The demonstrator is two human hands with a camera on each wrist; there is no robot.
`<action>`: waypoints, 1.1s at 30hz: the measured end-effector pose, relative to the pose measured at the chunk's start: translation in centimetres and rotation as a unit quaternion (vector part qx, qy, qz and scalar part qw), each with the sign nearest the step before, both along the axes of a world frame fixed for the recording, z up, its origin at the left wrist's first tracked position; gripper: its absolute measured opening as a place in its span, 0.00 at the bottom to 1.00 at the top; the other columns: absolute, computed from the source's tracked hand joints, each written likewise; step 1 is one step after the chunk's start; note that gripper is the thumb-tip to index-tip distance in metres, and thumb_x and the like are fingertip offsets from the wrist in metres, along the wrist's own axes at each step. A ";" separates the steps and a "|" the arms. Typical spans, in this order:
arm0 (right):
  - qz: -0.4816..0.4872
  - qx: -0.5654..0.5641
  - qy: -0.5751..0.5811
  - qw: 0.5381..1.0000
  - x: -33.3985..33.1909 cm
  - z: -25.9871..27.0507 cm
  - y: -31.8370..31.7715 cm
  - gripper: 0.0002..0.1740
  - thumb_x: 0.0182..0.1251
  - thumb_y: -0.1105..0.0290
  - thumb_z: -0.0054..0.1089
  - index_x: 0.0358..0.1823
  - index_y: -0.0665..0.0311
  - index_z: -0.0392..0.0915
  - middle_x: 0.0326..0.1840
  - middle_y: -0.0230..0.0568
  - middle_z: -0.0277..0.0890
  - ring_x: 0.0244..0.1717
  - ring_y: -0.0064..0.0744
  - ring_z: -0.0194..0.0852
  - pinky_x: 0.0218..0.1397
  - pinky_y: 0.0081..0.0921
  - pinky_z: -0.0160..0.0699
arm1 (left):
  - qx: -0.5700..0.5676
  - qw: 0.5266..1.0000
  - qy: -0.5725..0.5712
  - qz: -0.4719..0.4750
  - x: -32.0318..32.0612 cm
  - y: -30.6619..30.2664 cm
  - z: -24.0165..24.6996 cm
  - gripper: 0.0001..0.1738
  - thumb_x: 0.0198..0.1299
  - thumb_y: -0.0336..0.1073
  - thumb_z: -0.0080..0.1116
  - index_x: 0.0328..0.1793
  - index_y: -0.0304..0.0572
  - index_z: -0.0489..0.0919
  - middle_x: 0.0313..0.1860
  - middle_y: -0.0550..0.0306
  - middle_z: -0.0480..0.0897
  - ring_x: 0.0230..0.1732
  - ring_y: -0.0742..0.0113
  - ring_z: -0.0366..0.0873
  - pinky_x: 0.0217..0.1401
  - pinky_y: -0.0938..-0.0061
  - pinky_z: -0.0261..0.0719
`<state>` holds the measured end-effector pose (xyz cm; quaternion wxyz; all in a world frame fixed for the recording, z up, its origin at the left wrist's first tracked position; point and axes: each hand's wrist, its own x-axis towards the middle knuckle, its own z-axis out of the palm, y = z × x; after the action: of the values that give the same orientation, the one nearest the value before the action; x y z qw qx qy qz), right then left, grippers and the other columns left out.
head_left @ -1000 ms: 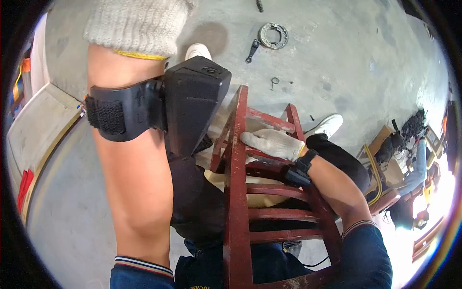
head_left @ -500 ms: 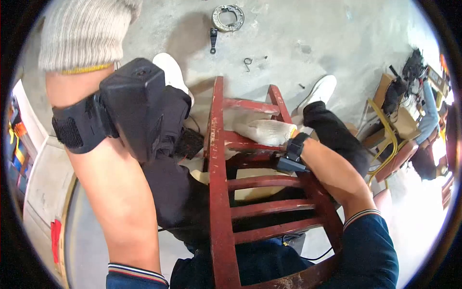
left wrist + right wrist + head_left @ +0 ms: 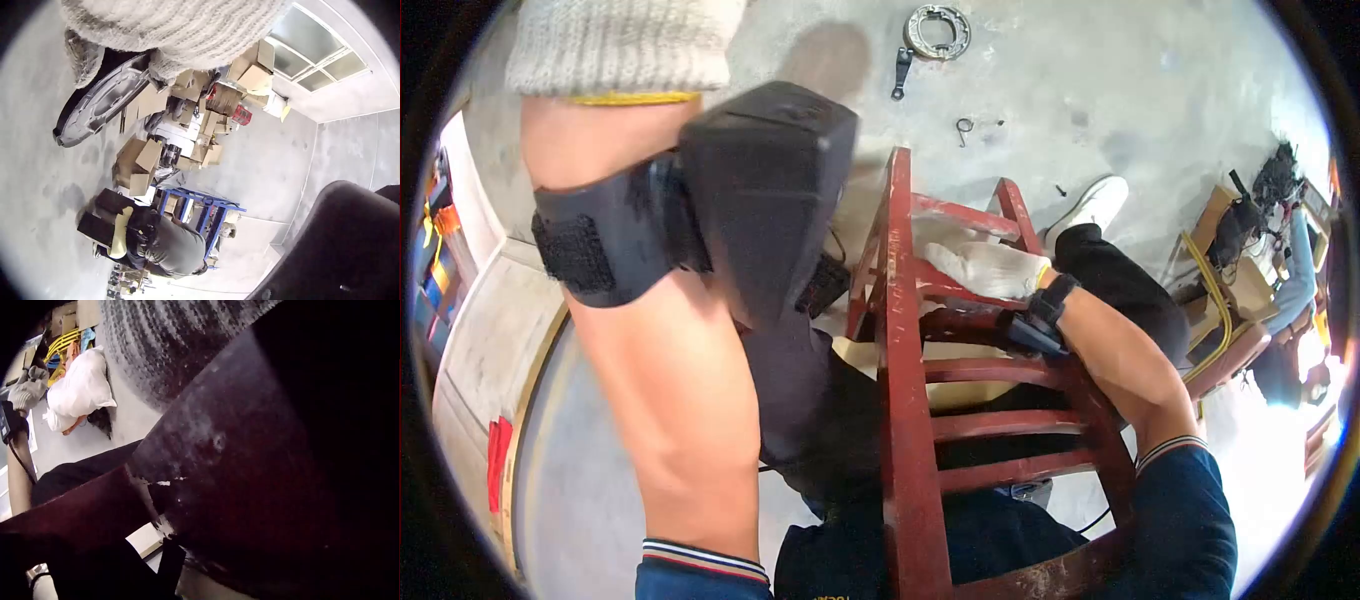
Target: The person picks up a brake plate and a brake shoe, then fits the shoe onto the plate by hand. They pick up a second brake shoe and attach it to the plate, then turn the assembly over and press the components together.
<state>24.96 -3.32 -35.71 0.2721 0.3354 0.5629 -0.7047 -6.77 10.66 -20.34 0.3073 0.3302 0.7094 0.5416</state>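
A red wooden chair [image 3: 900,400] lies tipped across my lap, legs and rungs pointing away from me. My right hand [image 3: 985,268], in a white knit glove, rests with fingers laid out along an upper red rail [image 3: 960,215]; the right wrist view shows that glove [image 3: 181,344] pressed against chipped red wood [image 3: 219,462]. My left hand [image 3: 620,45] is raised close to the camera at the top left, well away from the chair, its fingers cut off by the frame. The left wrist view shows only the glove [image 3: 169,31], with nothing seen in it.
On the concrete floor beyond the chair lie a metal brake shoe [image 3: 937,30] and a small wire spring [image 3: 965,126]. My white shoe [image 3: 1100,200] is beside the chair. Cardboard boxes and a yellow hose [image 3: 1210,300] stand right. Another person [image 3: 156,240] crouches by a blue rack [image 3: 200,209].
My raised left forearm has swung about in front of the camera and the view has shifted slightly. The right hand has stayed on the same red rail.
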 end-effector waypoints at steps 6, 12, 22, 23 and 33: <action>0.104 -0.058 -0.014 0.993 -1.1 1.2 3.1 0.45 0.84 0.35 0.28 0.68 0.72 0.74 0.68 0.66 0.76 0.70 0.62 0.72 0.76 0.43 0.64 | 0.012 0.998 -0.057 0.018 -0.3 -1.0 0.2 0.17 0.65 0.32 0.61 0.57 0.32 0.83 0.42 0.48 0.87 0.40 0.59 0.86 0.47 0.67 0.84; 0.094 -0.081 0.016 0.992 -0.5 -0.1 2.8 0.36 0.88 0.44 0.32 0.73 0.67 0.71 0.74 0.60 0.72 0.74 0.58 0.67 0.80 0.40 0.61 | 0.023 0.992 -0.117 0.031 0.4 -0.6 0.1 0.16 0.67 0.32 0.60 0.58 0.32 0.83 0.42 0.49 0.87 0.40 0.60 0.86 0.48 0.68 0.85; 0.129 -0.054 0.038 0.990 -1.0 -0.2 3.8 0.36 0.85 0.43 0.34 0.66 0.71 0.76 0.66 0.65 0.78 0.69 0.61 0.74 0.76 0.41 0.65 | 0.031 0.975 -0.216 0.032 1.9 0.5 -1.0 0.16 0.69 0.32 0.59 0.59 0.32 0.82 0.43 0.51 0.87 0.41 0.63 0.86 0.48 0.70 0.85; 0.128 -0.050 0.039 0.990 -1.2 -0.7 3.8 0.36 0.85 0.43 0.34 0.66 0.71 0.76 0.66 0.65 0.78 0.69 0.61 0.74 0.76 0.41 0.65 | 0.032 0.975 -0.218 0.032 1.8 0.3 -1.0 0.16 0.70 0.32 0.59 0.59 0.32 0.82 0.43 0.51 0.87 0.41 0.63 0.86 0.48 0.70 0.85; -0.248 -0.038 -0.039 0.967 0.0 -1.3 10.3 0.24 0.79 0.50 0.51 0.46 0.65 0.85 0.33 0.29 0.79 0.31 0.21 0.72 0.38 0.26 0.76 | 0.076 0.959 -0.267 0.051 -0.7 0.1 -0.2 0.16 0.72 0.33 0.58 0.60 0.31 0.82 0.44 0.52 0.87 0.41 0.65 0.86 0.49 0.72 0.85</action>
<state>24.98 7.01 -37.02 0.1227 0.4809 0.4237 -0.7577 -7.51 10.72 -20.55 0.4312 0.1595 0.5744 0.6772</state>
